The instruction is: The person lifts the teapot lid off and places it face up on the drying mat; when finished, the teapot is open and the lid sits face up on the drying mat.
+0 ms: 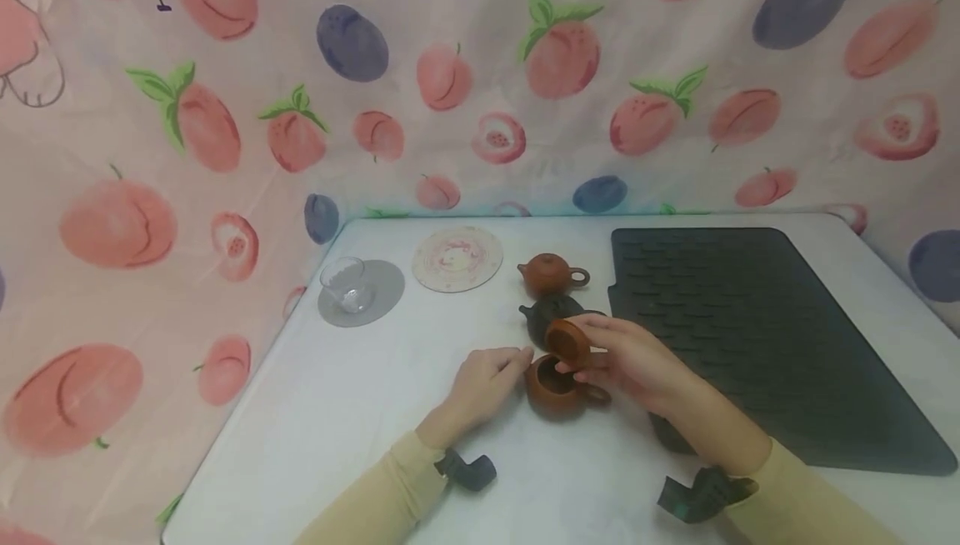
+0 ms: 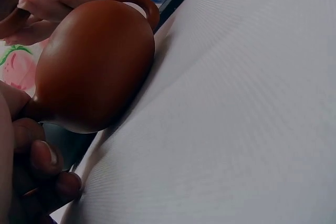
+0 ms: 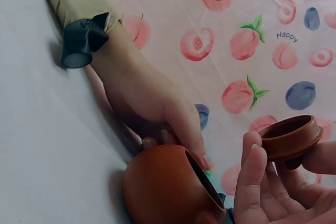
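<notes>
A reddish-brown clay teapot (image 1: 553, 399) stands lidless on the white table, its dark inside showing from above. My left hand (image 1: 483, 382) pinches its spout (image 2: 35, 109) between thumb and fingers, as the left wrist view shows. Above the opening, my right hand (image 1: 637, 362) holds the round teapot lid (image 1: 567, 343) by its edge and knob side. In the right wrist view the lid (image 3: 291, 139) is tilted with its hollow underside up, apart from the pot (image 3: 163, 184). The handle (image 1: 597, 395) points right, below the right hand.
Behind stand a dark teapot (image 1: 542, 324), partly hidden by the lid and right hand, and another brown teapot (image 1: 547, 276). A black slatted tray (image 1: 720, 328) lies right. At left are a glass cup (image 1: 348, 287) on a grey round mat (image 1: 390, 282) and a patterned disc (image 1: 457, 259).
</notes>
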A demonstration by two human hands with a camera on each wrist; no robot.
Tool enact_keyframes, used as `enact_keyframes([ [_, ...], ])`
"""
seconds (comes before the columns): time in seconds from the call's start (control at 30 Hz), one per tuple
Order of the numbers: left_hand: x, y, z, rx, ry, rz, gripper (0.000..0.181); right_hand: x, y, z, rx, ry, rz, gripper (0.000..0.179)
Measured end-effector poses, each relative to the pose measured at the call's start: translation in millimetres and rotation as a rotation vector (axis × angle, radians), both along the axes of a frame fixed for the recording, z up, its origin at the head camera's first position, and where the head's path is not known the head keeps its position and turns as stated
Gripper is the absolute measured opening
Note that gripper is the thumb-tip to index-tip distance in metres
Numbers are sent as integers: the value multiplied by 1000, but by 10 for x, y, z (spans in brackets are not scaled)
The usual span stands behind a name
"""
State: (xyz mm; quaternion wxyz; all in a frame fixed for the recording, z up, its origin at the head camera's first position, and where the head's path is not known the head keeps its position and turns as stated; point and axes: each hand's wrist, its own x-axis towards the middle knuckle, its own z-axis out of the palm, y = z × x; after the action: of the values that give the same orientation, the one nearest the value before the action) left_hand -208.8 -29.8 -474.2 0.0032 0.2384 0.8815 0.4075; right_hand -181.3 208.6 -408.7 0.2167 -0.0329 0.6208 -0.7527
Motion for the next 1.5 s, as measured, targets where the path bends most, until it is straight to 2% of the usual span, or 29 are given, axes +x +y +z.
enact_keyframes([
  [0.2, 14, -7, -4, 3, 6, 5, 50, -13, 31, 3, -163, -100, -5, 21],
  [0.43, -1, -20, -42, 17, 21, -16, 49, -12, 28, 4, -139, -110, -33, 27],
  [0.7, -11, -20, -28, 35, 11, -20, 49, 6, 16, 79, -99, -80, 3, 34],
  [0.8, -6, -20, -27, 32, 3, -19, 49, 19, 9, 103, -41, -34, 6, 41],
  [1.0, 4, -14, -11, 26, -2, -20, 48, 55, 14, 89, 147, 164, -12, 60],
  [1.13, 8, -16, -10, 30, -5, -21, 48, 65, 12, 68, 234, 220, -40, 68],
  [1.23, 7, -20, -15, 27, -8, -21, 48, 61, 15, 66, 277, 229, -58, 70],
  [1.33, 3, -20, -23, 23, -19, -23, 49, 52, 69, 108, 366, 273, -77, 68],
  [1.5, -5, -17, -28, 19, -22, -28, 50, 32, 273, 294, 524, 371, -131, 60],
])
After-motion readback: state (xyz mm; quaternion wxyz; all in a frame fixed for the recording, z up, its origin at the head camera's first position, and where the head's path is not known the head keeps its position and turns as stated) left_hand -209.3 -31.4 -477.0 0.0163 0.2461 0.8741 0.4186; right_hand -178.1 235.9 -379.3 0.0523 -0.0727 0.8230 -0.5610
